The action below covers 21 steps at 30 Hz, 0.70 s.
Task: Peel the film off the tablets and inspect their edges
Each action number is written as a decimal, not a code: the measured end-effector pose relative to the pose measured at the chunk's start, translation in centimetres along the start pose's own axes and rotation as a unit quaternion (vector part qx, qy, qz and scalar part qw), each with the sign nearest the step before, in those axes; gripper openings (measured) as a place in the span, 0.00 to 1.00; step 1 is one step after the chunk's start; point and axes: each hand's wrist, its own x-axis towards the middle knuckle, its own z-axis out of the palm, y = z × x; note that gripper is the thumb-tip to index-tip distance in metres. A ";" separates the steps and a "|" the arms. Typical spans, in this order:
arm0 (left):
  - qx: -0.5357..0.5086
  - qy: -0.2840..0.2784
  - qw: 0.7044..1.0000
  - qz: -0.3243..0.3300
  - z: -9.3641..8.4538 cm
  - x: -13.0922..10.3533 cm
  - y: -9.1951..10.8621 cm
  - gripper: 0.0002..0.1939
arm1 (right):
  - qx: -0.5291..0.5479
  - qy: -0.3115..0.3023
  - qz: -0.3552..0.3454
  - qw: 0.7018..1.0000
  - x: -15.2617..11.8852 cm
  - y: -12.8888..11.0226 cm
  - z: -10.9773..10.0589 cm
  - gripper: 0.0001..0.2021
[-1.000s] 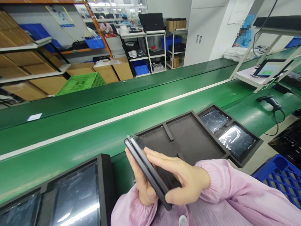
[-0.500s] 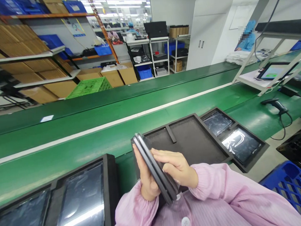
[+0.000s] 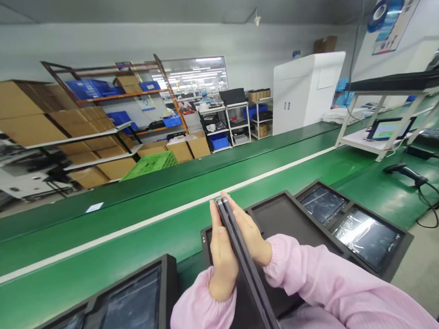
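Note:
Two thin dark tablets [image 3: 246,269] stand on edge, side by side, pressed between my palms with their long edges facing up. My left hand [image 3: 222,255] lies along the outer face of the left tablet, fingers straight and together. Against the right tablet's outer face rests my right hand [image 3: 251,233], partly hidden behind the edges. Beneath and beyond them is a black foam tray [image 3: 289,215] with recessed compartments. Film-covered tablets lie in another tray at the right, one smaller tablet [image 3: 323,203] and one bigger tablet [image 3: 368,237].
A black tray [image 3: 169,286] holding dark-screened devices sits at the lower left. Green conveyor belts [image 3: 136,244] run across, split by a white strip. At right are a barcode scanner [image 3: 407,173] and a white stand [image 3: 363,142] with a screen. Shelves and boxes line the back.
The camera view has tilted up. My right hand has slid forward along the right tablet and now lies flat on its face. Both tablets stand more upright, close together.

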 end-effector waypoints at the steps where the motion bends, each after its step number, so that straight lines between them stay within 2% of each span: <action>1: 0.002 0.013 1.000 -0.023 0.2 -0.1 0.9 0.29 | 0.018 0.010 0.027 0.999 -0.1 -0.7 0.2 0.26; 3: 0.004 0.036 0.998 -0.056 0.3 -0.5 2.1 0.31 | 0.034 0.012 0.054 0.998 -0.4 -1.7 0.5 0.27; 6: 0.014 0.053 0.996 -0.063 0.3 -1.1 2.6 0.31 | 0.047 0.013 0.080 0.996 -0.8 -2.6 0.7 0.29; 10: 0.039 0.041 0.996 -0.073 0.1 -1.4 2.9 0.29 | 0.064 0.041 0.113 0.991 -1.2 -2.8 1.0 0.30; 13: 0.038 0.035 0.990 -0.133 0.2 -1.1 3.2 0.27 | 0.066 0.058 0.140 0.986 -1.1 -2.3 1.0 0.30; 16: 0.000 0.054 0.980 -0.192 0.5 -0.8 2.3 0.26 | 0.072 0.074 0.182 0.978 -0.8 -1.2 0.9 0.29; 21: -0.087 0.066 0.964 -0.241 1.0 -1.2 -1.0 0.26 | 0.096 0.124 0.264 0.952 -0.8 1.2 0.4 0.25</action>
